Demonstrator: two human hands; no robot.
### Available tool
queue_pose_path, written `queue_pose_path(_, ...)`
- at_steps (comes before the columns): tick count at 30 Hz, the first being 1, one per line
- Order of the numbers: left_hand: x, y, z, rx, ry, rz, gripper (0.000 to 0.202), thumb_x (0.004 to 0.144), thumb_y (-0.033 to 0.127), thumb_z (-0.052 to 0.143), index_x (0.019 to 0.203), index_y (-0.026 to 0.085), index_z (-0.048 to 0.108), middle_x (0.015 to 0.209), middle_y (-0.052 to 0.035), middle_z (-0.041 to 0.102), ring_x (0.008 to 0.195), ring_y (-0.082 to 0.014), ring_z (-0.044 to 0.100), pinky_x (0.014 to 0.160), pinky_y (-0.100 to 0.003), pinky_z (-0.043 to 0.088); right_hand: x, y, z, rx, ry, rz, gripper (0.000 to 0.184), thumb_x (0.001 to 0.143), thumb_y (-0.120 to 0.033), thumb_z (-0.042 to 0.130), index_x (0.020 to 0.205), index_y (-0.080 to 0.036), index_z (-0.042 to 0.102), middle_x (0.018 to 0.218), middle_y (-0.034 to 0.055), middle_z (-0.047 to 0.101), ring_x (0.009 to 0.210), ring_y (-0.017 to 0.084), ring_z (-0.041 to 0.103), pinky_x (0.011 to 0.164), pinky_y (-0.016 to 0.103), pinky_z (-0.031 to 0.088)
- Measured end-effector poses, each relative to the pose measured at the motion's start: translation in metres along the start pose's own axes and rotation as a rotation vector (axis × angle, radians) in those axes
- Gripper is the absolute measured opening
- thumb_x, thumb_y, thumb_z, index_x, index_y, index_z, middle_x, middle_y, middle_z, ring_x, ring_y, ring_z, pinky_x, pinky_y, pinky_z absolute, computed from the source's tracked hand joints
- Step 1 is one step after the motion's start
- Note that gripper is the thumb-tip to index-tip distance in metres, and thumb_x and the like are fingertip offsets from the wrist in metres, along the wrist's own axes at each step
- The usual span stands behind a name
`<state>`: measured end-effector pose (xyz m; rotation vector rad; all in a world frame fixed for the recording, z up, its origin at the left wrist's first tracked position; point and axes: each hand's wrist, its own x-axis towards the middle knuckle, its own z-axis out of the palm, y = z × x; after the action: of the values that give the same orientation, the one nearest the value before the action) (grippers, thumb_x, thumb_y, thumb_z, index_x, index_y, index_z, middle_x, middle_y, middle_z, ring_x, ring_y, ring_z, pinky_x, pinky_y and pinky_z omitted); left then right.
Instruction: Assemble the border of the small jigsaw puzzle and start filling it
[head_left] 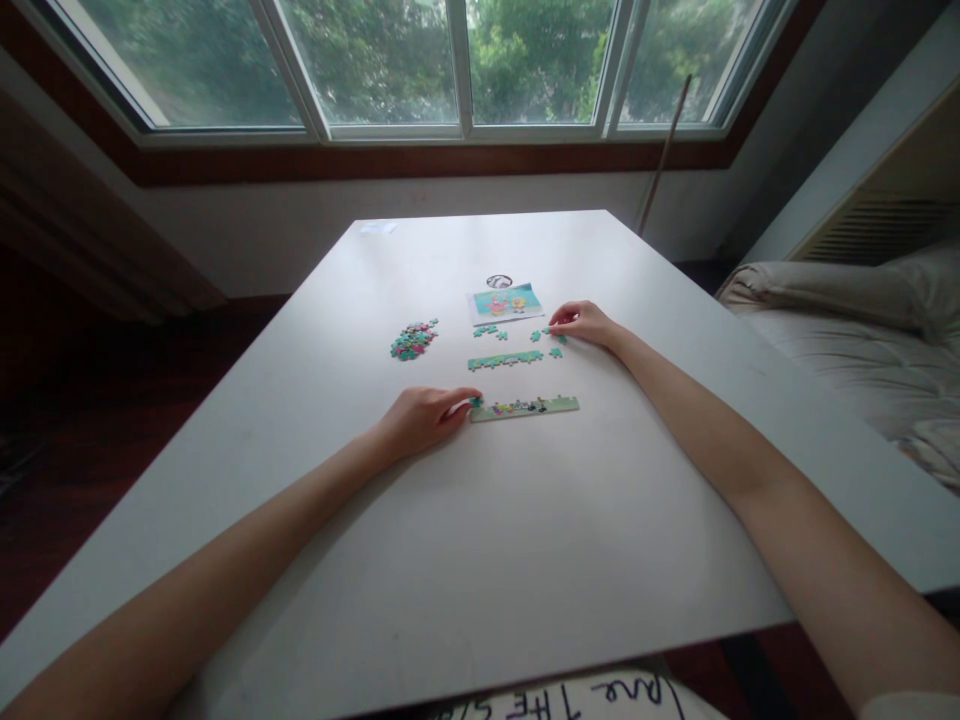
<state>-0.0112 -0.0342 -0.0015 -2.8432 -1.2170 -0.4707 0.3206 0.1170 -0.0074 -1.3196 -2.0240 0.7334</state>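
The left hand is closing thumb and forefinger on a small teal piece, with a narrow gap between the digits. This piece is sitting at the left end of the near puzzle strip. The right hand is holding its thumb and fingers close together, its fingertips touching a small green piece; whether they are gripping it, the view is not telling.

The near puzzle strip is lying on the table, showing a pale green ground with small coloured figures. The far puzzle strip, greener and toothed along its edges, is lying beyond it. A heap of pieces is lying to the left, and a picture sheet is lying behind the strips.

Both forearms are slanting inward over the table; the right hand is resting farther forward than the left.
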Motion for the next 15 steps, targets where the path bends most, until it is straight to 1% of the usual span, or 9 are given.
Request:
queue_pose_path(6, -0.0001, -0.0009, 0.0007, -0.002, -0.01, -0.01, 0.032, 0.09, 0.031, 0.04, 0.111, 0.024, 0.064, 0.062, 0.0004, 0.064, 0.049, -0.0094, 0.052, 0.051, -0.018, 0.033, -0.0004, 0.0004, -0.0002, -0.003, 0.003, -0.026, 0.032, 0.059, -0.044, 0.071, 0.075, -0.016, 0.073, 0.065, 0.0003, 0.059, 0.063, 0.011, 0.046, 0.058, 0.025, 0.035)
queue_pose_path(15, 0.0006, 0.0011, -0.0012, -0.002, -0.011, -0.007, 0.032, 0.09, 0.03, 0.04, 0.11, 0.024, 0.064, 0.062, 0.0003, 0.064, 0.049, -0.0099, 0.052, 0.051, -0.019, 0.033, 0.0005, 0.001, -0.0004, 0.003, 0.005, -0.01, 0.031, 0.058, -0.043, 0.072, 0.074, -0.016, 0.073, 0.065, 0.0002, 0.061, 0.063, 0.011, 0.046, 0.059, 0.025, 0.036)
